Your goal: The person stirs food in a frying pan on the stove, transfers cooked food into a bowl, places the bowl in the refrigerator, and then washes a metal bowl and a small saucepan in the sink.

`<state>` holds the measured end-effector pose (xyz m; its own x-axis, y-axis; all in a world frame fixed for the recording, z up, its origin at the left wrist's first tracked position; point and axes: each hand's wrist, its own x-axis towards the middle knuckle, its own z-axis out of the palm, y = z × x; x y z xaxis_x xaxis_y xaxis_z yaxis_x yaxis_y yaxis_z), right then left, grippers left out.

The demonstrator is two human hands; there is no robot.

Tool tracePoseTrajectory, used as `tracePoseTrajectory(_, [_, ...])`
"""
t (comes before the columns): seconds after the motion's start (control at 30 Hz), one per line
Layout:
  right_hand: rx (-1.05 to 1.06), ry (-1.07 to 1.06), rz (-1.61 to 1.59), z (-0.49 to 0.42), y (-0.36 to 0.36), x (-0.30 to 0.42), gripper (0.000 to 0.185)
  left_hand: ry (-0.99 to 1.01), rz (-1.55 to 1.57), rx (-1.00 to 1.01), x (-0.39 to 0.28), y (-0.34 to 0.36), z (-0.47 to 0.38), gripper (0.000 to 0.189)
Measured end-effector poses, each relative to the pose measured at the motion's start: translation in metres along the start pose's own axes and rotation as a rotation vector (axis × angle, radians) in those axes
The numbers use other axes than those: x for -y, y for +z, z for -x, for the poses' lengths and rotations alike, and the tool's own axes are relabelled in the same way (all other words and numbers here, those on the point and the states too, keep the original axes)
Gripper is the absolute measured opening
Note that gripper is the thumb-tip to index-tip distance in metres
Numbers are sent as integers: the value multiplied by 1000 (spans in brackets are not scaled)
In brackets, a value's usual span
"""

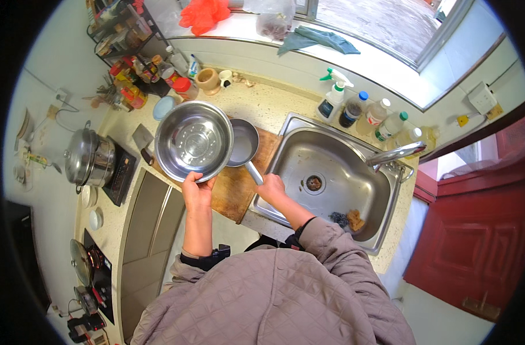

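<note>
My left hand (198,192) grips the near rim of a round stainless steel basin (194,140), thumb over the edge. Water drops or bright reflections dot the basin's bottom. In my right hand (271,188) is the handle of a small grey metal ladle or pan (244,142). The basin's right side overlaps part of its bowl. Both vessels are above a wooden cutting board (230,196), at the left edge of the stainless steel sink (331,151). A cleaver (143,138) lies on the counter left of the basin, its dark handle towards me.
A dark scourer (339,219) and a tan one (355,220) lie in the sink, under a chrome faucet (396,155). A spray bottle (331,102) and several other bottles line the back. At left, a steamer pot (90,157) stands on a black cooktop (120,172).
</note>
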<state>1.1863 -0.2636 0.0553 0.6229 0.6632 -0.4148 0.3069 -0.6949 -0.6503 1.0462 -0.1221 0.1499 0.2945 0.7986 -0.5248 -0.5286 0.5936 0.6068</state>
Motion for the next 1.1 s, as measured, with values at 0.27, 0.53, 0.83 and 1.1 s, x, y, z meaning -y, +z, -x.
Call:
tracePoseTrajectory(0.27, [-52, -40, 67, 56, -80, -93, 27, -108, -87, 73, 30, 28, -7, 40])
tracePoseTrajectory(0.53, [-124, 200, 183, 110, -135, -233, 29, -238, -216, 194, 85, 47, 9, 40])
tracePoseTrajectory(0.83, [-60, 438, 148, 100, -121, -340, 28, -438, -486, 212, 146, 33, 28, 38])
tracePoseTrajectory(1.1, [-109, 378, 306, 94, -96, -375, 35, -524, -573, 224, 189, 27, 42, 34])
